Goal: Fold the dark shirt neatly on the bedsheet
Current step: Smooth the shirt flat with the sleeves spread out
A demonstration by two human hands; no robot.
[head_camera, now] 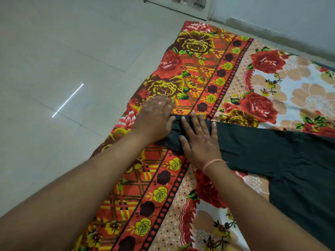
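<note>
The dark shirt (272, 153) lies on the floral bedsheet (203, 66), its long sleeve stretched out to the left and its body running off the right edge of the view. My right hand (199, 140) lies flat on the sleeve near the cuff, fingers straight and spread. My left hand (155, 116) is at the very end of the sleeve, partly blurred, with the fingers resting over the cuff and the sheet. A thin pink thread circles my right wrist.
The bedsheet is spread on a pale tiled floor (63, 69), which lies to the left. A wall (272, 15) with a low skirting runs along the back right. A bright line of light reflects off the tiles at the left.
</note>
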